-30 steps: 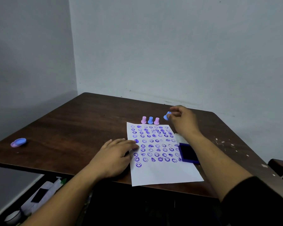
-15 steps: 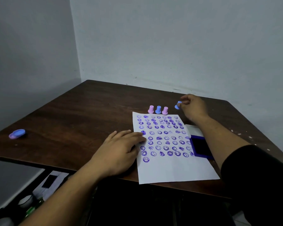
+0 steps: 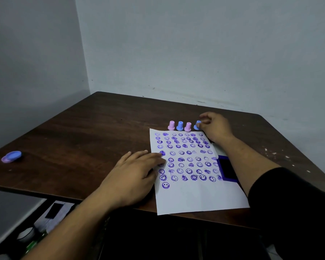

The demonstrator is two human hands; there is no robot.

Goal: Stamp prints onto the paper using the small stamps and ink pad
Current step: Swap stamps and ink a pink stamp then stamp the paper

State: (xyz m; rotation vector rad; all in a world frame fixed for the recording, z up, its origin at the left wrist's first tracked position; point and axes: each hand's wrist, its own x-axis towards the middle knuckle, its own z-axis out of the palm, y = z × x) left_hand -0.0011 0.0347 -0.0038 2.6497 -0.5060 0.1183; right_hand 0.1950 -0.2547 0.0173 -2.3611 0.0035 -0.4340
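A white paper [image 3: 199, 196] lies on the dark wooden table [image 3: 94, 136], covered with rows of purple stamped faces. My left hand [image 3: 133, 177] rests flat on the paper's left edge, fingers spread. Beyond the paper's far edge stand three small stamps in a row: pink [image 3: 171, 125], blue [image 3: 180, 126], pink [image 3: 187, 127]. My right hand [image 3: 215, 127] pinches a fourth, blue stamp [image 3: 197, 125], its base down at the table at the right end of that row. A dark blue ink pad [image 3: 227, 168] sits at the paper's right edge, partly behind my right forearm.
A blue and pink round lid [image 3: 11, 156] lies near the table's left edge. Walls close off the far side and left. White specks mark the table's right part. Items sit on the floor at lower left.
My right hand has lowered the blue stamp from above the table down beside the three standing stamps. The left hand stays on the paper. The camera has shifted.
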